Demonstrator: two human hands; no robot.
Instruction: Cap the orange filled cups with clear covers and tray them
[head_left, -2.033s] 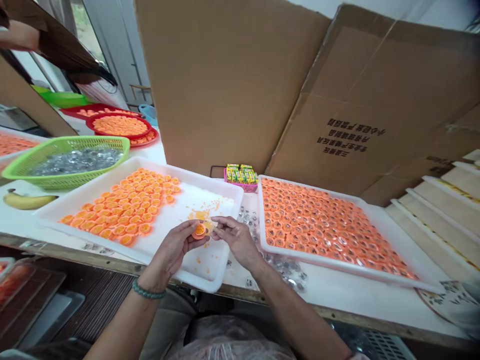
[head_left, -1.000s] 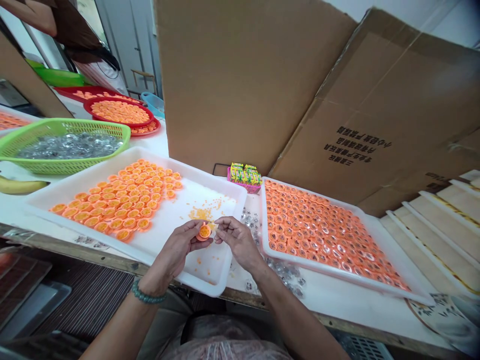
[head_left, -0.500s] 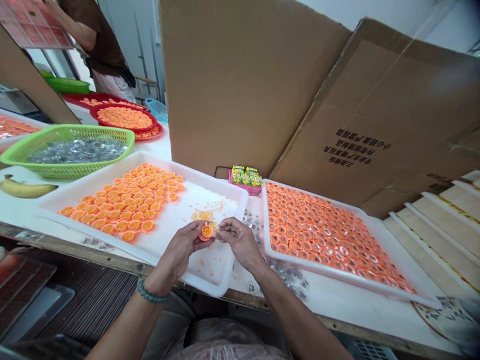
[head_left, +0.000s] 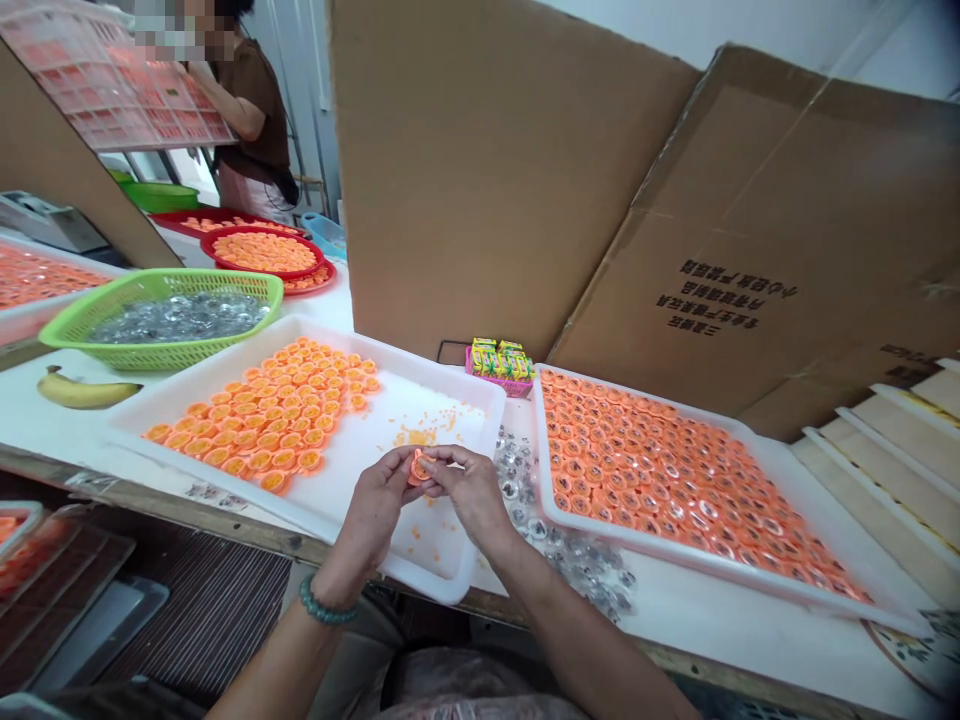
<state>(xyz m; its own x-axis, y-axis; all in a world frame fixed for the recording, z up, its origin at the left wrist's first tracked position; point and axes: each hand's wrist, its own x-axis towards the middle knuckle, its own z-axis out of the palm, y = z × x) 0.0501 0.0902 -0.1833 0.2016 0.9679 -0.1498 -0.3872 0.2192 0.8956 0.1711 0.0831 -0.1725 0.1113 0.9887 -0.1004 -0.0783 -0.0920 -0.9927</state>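
My left hand (head_left: 382, 494) holds a small round orange plastic piece (head_left: 420, 468) between thumb and fingers, above the near right part of a white tray (head_left: 300, 503). My right hand (head_left: 466, 490) is closed, with its thumb and fingertips pressed on the same piece; whether anything else is in them is hidden. Many like orange pieces with yellow centres (head_left: 262, 425) lie at the tray's left. Just beyond my hands, small yellow bits (head_left: 416, 432) are scattered on the tray floor. Clear round caps (head_left: 525, 490) lie loose on the table to the right of my right hand.
A second white tray (head_left: 735, 600) holds rows of capped orange pieces. A green basket (head_left: 172, 355) of clear parts and a banana (head_left: 86, 390) sit at left. Cardboard sheets (head_left: 517, 180) stand behind, near a pink basket (head_left: 499, 385). Another person (head_left: 255, 100) carries a pink crate (head_left: 112, 90).
My right hand has come left onto the orange piece, its fingers now pressing there. My view has shifted slightly left. The other person and the crate show more fully.
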